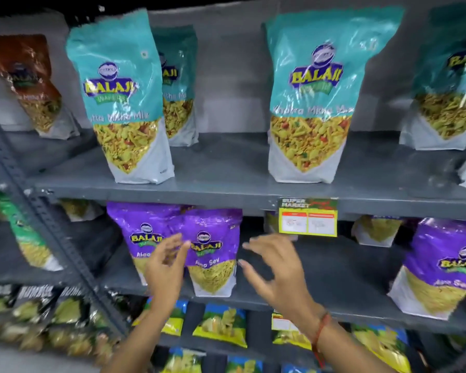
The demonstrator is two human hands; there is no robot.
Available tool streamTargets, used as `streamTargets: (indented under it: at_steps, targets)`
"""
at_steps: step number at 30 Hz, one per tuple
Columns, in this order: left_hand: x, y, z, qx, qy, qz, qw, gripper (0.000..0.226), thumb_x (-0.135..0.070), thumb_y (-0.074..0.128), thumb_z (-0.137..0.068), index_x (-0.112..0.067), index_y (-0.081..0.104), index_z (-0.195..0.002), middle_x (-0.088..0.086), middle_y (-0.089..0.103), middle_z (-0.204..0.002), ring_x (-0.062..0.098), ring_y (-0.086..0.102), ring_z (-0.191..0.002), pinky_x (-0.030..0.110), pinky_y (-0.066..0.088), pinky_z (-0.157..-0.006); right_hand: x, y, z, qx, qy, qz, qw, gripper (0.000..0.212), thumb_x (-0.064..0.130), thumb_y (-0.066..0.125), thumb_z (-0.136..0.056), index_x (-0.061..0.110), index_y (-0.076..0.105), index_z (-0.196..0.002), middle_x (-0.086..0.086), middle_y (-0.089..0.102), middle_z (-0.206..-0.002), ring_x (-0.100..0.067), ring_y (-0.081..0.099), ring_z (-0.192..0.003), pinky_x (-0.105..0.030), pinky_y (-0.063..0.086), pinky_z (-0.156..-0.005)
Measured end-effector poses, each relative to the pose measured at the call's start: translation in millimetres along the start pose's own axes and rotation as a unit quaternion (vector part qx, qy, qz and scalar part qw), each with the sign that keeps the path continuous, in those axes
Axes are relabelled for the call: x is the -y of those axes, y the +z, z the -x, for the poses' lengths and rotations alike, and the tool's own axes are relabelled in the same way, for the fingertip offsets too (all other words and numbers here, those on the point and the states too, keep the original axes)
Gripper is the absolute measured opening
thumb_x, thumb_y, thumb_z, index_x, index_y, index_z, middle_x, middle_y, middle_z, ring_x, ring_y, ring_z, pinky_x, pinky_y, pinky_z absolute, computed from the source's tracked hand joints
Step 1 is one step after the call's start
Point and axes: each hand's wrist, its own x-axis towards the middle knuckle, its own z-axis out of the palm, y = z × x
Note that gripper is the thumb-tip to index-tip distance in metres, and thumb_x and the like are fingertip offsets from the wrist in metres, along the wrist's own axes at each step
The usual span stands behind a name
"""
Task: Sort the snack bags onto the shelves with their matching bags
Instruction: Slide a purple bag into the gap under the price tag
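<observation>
- While both hands hover at the middle shelf, the glossy purple foil snack bag marked Aloo Sev (213, 251) stands upright on that grey metal shelf (334, 275), pressed against a second purple bag of the same kind (143, 238) just to its left and slightly behind.
- Left hand (164, 267): fingers spread apart, holding nothing, its fingertips at the bag's left edge (touching or just short of it, the blur hides which).
- Right hand (275, 267): fingers also spread and empty, just right of the bag, with a gap between them; a red thread bracelet (320, 332) circles its wrist.
- Above the bag, tall teal foil bags (121, 98) fill the upper shelf; a yellow price tag (308, 217) hangs up and to the right of it.
- Judgement: the bag looks placed with its match, so the step in hand is settling it.
- To do that well, steady both sides lightly, square the front label outward, and let go gently so the bag does not topple forward off the shelf lip.
</observation>
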Motion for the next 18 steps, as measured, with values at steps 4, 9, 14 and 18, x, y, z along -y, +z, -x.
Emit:
streamTargets:
  at_steps: [4,9,14,18]
  targets:
    - [92.2,-10.1,6.5,0.144,-0.164,-0.102,0.971,0.035,-0.004,0.078,-0.078,-0.019,0.061,-0.104,0.019,0.071,-0.111,0.006,0.069,-0.085,0.011,0.048,-0.071,-51.1,65.6,47.8,0.155,0.269,-0.044,0.95,0.048,0.034,0.074,-0.08,0.026,0.056,-0.123,0.011,0.059,-0.116,-0.009,0.059,-0.103,-0.023,0.046,-0.087]
    - [146.8,2.3,-0.8,0.241,-0.291,-0.072,0.923,0.078,-0.004,0.079,-0.077,-0.007,0.038,-0.144,0.016,0.05,-0.132,0.024,0.052,-0.117,0.042,0.048,-0.087,-108.1,130.1,82.3,0.308,0.447,-0.108,0.833,0.082,0.022,0.081,-0.069,0.015,0.039,-0.139,-0.005,0.056,-0.133,-0.022,0.056,-0.123,-0.032,0.048,-0.091]
    - [169.9,7.1,-1.6,0.229,-0.257,-0.064,0.936,0.076,-0.05,0.081,-0.054,-0.018,0.061,-0.12,0.004,0.074,-0.109,0.006,0.072,-0.094,0.05,0.056,-0.093,-120.4,154.0,93.6,0.306,0.462,-0.135,0.822,0.065,0.025,0.078,-0.068,0.017,0.049,-0.126,-0.005,0.066,-0.122,-0.02,0.064,-0.111,-0.031,0.053,-0.086]
    - [161.0,20.6,2.5,0.22,-0.244,-0.05,0.943,0.058,-0.044,0.079,-0.055,-0.023,0.067,-0.108,-0.001,0.077,-0.1,0.004,0.073,-0.09,0.041,0.058,-0.087,-128.4,145.3,97.5,0.287,0.45,-0.124,0.836,0.062,0.025,0.078,-0.071,0.019,0.05,-0.125,-0.004,0.069,-0.117,-0.018,0.067,-0.105,-0.033,0.056,-0.084]
